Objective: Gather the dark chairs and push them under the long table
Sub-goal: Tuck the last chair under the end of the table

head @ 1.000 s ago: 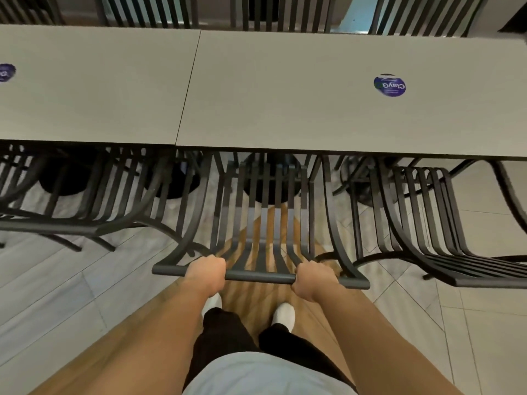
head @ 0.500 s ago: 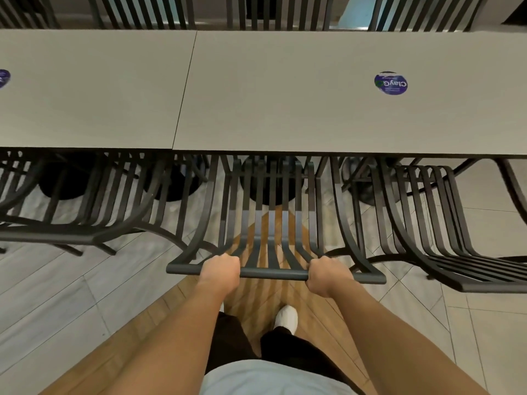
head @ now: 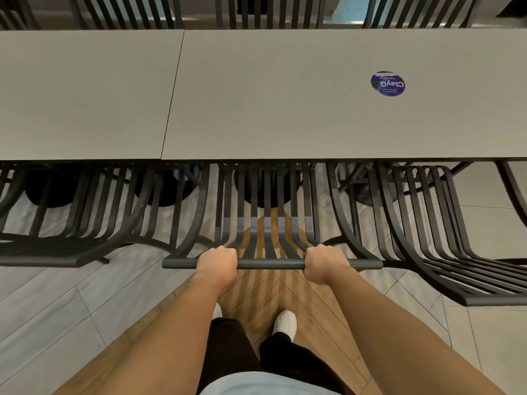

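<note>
Both hands, the left hand (head: 218,262) and the right hand (head: 325,262), curl tightly around the top rail of the dark chair (head: 268,223), each grip closed on the bar and set apart, presumably so the push runs straight. The seat lies partly beneath the near edge of the long bench (head: 285,95). A neighbouring chair (head: 456,252) at right stands farther out. A blue sticker (head: 387,84) marks the grey top; pale tile and wood flooring (head: 57,309) lies below.

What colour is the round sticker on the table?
Purple-blue with white lettering: sticker, head view.
</note>
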Demonstrator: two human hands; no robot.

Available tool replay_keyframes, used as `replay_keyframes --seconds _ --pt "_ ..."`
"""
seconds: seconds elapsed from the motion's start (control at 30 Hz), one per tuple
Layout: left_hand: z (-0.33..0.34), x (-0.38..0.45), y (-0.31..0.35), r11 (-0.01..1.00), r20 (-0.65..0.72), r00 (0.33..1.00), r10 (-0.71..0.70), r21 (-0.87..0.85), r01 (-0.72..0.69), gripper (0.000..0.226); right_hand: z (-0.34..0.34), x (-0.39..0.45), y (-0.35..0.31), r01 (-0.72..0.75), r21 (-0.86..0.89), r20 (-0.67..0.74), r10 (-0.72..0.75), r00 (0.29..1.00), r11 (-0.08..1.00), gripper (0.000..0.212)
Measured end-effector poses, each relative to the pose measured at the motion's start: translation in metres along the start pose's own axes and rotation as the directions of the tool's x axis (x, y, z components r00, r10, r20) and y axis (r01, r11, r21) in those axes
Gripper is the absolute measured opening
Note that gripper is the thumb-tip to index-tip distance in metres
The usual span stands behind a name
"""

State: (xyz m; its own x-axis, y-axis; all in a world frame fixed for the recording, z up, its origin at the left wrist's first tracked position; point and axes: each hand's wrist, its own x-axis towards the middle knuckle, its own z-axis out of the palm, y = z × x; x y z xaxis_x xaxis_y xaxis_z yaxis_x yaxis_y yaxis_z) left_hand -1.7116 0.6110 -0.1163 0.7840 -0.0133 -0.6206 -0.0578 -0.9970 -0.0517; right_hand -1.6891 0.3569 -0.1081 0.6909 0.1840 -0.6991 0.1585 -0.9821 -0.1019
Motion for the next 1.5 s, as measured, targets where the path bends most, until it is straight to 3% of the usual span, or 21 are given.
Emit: replay_keyframes --seconds 0.27,0.4,0.47,0.57,0.7,0.77,0.9,1.1,1.27,1.5 --pt "-0.003 0.004 -0.001 0.999 0.061 0.998 0.021 -0.037 -0.019 0.024 0.000 0.003 0.000 -0.033 -0.014 0.025 0.034 0.999 0.999 0.019" --pt "-0.009 0.011 -0.005 0.996 0.158 0.986 0.051 -0.084 -0.038 0.024 0.003 0.004 0.001 -0.067 0.016 0.037 0.066 0.997 0.998 0.022" --pt "-0.012 0.016 -0.006 0.991 0.249 0.966 0.070 -0.131 -0.038 0.037 0.003 0.003 0.004 -0.056 0.053 0.027 0.055 0.998 0.997 0.021" --pt "-0.026 0.021 -0.006 0.980 0.365 0.926 0.095 -0.195 -0.023 0.073 -0.004 -0.005 0.013 -0.034 0.161 0.058 0.025 0.998 0.986 0.039" --pt "-0.062 0.023 0.023 0.923 0.339 0.911 0.234 -0.373 -0.098 0.096 -0.015 -0.031 0.052 -0.108 0.252 0.042 0.100 0.994 0.962 0.058" --pt "-0.078 0.025 0.052 0.897 0.276 0.920 0.278 -0.418 -0.146 0.090 -0.020 -0.050 0.079 -0.178 0.323 0.028 0.178 0.984 0.930 0.061" --pt "-0.097 0.029 0.125 0.907 0.111 0.941 0.319 -0.325 -0.269 0.058 -0.021 -0.082 0.138 -0.270 0.406 -0.074 0.325 0.943 0.873 0.044" --pt "-0.109 0.013 0.251 0.855 -0.037 0.897 0.441 -0.286 -0.432 0.038 -0.002 -0.134 0.250 -0.372 0.442 -0.165 0.482 0.861 0.816 0.037" --pt "-0.098 -0.010 0.342 0.829 -0.094 0.905 0.416 -0.369 -0.419 0.033 0.014 -0.171 0.343 -0.359 0.421 -0.183 0.465 0.866 0.833 0.036" --pt "-0.079 -0.044 0.447 0.859 -0.045 0.925 0.378 -0.357 -0.368 0.036 0.029 -0.206 0.443 -0.292 0.430 -0.185 0.400 0.898 0.854 0.035"
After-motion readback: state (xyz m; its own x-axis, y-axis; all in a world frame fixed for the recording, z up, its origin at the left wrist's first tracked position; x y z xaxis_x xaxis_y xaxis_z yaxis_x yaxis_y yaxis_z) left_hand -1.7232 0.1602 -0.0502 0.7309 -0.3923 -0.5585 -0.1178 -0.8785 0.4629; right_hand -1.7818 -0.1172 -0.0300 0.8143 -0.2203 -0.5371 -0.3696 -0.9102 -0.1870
